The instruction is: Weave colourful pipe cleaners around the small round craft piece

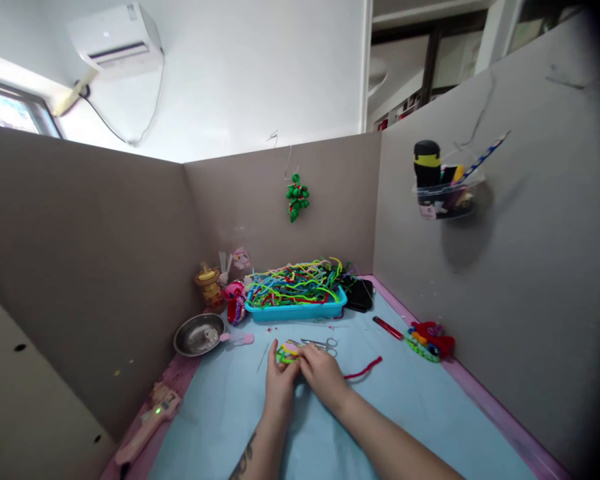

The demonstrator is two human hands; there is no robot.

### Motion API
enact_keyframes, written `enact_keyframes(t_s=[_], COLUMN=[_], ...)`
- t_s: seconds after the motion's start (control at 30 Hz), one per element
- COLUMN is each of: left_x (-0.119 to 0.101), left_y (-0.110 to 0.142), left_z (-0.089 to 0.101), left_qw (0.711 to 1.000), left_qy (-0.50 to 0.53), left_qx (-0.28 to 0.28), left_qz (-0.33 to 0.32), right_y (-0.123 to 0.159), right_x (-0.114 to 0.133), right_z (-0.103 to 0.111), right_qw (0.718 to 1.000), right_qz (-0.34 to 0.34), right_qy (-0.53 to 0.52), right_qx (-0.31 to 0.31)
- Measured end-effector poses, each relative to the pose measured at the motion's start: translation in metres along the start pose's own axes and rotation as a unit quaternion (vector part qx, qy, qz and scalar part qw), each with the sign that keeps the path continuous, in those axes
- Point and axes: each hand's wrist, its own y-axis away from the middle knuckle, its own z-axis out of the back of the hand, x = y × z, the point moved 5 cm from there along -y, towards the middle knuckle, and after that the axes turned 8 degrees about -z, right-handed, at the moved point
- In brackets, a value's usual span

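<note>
Near the middle of the blue table cover (230, 427), my left hand (280, 380) is closed around a small green, yellow and pink fuzzy piece (287, 351) that looks bent from pipe cleaners. My right hand (323, 377) pinches the right edge of the same piece; its fingertips hide part of it. Just beyond my right hand lies a pair of scissors (326, 345). A red pipe cleaner (365, 369) rests on the cover to the right of that hand. Left of my left hand is a thin needle-like wire (263, 358).
A blue tray (297, 311) heaped with colourful pipe cleaners stands at the back. On the left are a metal bowl (184, 341) and a pink glue gun (147, 427). A red cutter (387, 328) and a colourful fuzzy figure (433, 340) lie right. Grey partitions (280, 240) enclose the table.
</note>
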Motion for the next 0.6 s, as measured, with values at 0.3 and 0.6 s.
enact_keyframes(t_s=[0.3,0.6], left_x=[-0.007,-0.012], left_y=[-0.005,-0.003], left_z=[0.002,0.006], left_qw=[0.998,0.997], left_qy=[-0.041,-0.024], left_qx=[0.008,-0.03], left_qz=[-0.039,-0.06], right_y=[0.0,-0.002], right_x=[0.003,-0.007], right_z=[0.003,0.009], right_qw=[1.0,0.998], right_qz=[-0.006,-0.007], right_qy=[-0.026,-0.067], right_qx=[-0.013,-0.008])
